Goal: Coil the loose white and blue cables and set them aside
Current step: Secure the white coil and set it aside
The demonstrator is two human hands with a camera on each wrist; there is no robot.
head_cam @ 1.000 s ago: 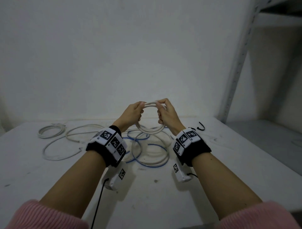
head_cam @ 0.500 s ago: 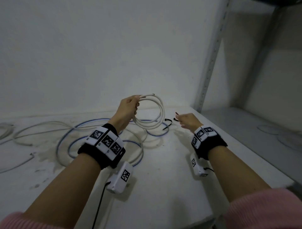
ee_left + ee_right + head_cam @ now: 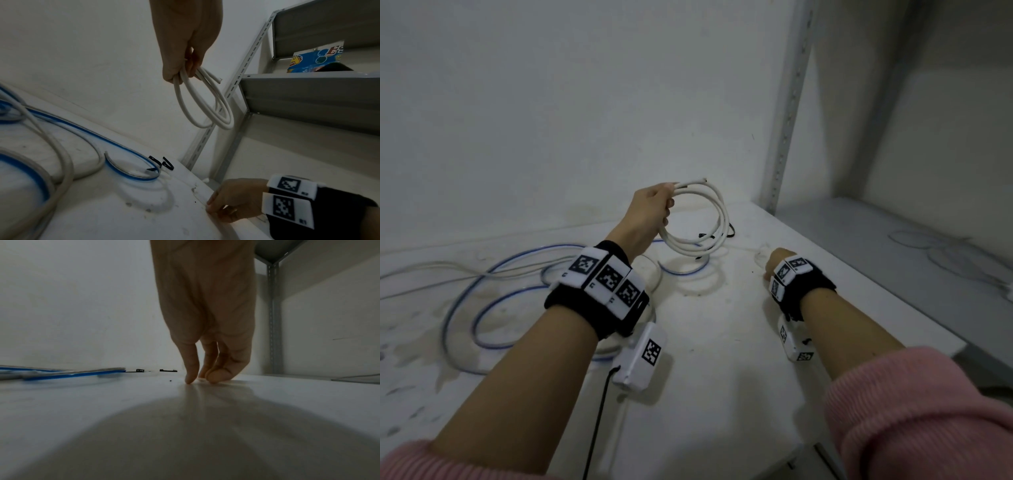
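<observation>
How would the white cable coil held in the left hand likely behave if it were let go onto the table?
The white cable coil hangs in open rounded loops from the left hand, so it seems springy. Its free end juts out untied, so it would probably loosen. Rolling seems unlikely.

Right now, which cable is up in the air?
The coiled white cable, gripped by the left hand. The blue cable lies loose on the table.

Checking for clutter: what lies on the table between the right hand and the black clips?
Bare tabletop but for one tiny dark speck, between right hand and black clips, per the right wrist view.
</observation>
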